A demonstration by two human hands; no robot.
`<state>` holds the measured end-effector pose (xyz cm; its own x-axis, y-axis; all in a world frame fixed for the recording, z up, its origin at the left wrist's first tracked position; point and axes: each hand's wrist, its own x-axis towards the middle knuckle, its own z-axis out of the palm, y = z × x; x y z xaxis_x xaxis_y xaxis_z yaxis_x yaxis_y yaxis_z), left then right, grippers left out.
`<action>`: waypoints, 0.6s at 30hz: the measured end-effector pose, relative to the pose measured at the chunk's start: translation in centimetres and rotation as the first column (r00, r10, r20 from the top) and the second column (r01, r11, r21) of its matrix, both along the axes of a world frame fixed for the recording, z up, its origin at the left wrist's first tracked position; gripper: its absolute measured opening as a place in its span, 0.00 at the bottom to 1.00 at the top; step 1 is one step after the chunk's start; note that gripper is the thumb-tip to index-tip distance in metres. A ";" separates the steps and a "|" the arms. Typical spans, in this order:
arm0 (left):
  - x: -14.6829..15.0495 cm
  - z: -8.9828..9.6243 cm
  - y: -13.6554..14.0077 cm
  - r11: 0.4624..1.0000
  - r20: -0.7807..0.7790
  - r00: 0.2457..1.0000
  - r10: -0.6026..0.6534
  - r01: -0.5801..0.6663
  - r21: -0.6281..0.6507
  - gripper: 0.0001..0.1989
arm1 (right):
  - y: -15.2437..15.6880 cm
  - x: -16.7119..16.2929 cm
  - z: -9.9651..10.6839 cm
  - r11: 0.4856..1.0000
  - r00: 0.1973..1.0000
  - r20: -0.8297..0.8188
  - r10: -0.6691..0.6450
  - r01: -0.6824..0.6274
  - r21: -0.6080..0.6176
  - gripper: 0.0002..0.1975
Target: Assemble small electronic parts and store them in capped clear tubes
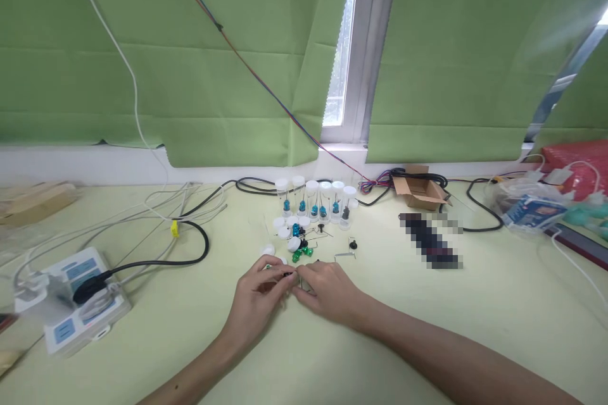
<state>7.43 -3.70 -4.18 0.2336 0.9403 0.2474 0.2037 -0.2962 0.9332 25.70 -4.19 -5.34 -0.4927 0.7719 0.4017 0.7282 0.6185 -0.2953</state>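
My left hand is closed, its thumb and fingertips pinching a small black piece. Against it, fingertip to fingertip, is my right hand, also closed, with a thin metal hex key partly showing under its fingers. Just beyond the hands lie green screw-like pieces, white caps, a blue piece and L-shaped hex keys. A black screw with a broad head lies to the right. Behind them stand several clear tubes with white lids, holding blue or black pieces.
A white power strip with plugs and cables lies at left. Black cable runs along the wall side near an open cardboard box. A pixelated dark object lies right of centre, and plastic-wrapped packs sit far right.
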 end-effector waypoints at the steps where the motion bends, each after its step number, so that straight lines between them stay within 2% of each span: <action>1: 0.0 0.1 0.0 1.000 0.016 1.000 0.003 -0.003 -0.006 0.09 | 0.0 0.0 0.0 1.000 1.000 0.001 -0.008 0.008 0.005 0.05; 7: 0.2 0.5 0.1 0.997 0.093 0.995 0.031 -0.024 -0.071 0.12 | 0.2 0.1 -0.6 0.995 0.994 -0.095 -0.056 0.063 0.081 0.08; 11: 0.3 0.6 0.2 0.990 0.075 0.996 0.047 -0.036 -0.138 0.15 | 0.5 0.2 -0.9 0.988 0.981 -0.189 -0.049 0.075 0.135 0.10; 14: 0.2 0.4 0.2 0.983 0.053 0.998 0.046 -0.036 -0.181 0.18 | 0.7 0.4 -0.7 0.973 0.955 -0.286 -0.073 0.131 0.189 0.09; 18: 0.3 0.2 0.1 0.979 0.054 0.998 0.042 -0.030 -0.200 0.19 | 1.1 0.5 -0.5 0.966 0.923 -0.365 -0.120 0.193 0.170 0.07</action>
<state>7.69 -3.60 -3.97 0.1896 0.9796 0.0669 0.1553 -0.0972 0.9831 26.23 -3.11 -5.80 -0.1725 0.7141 0.6785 0.6938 0.5770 -0.4309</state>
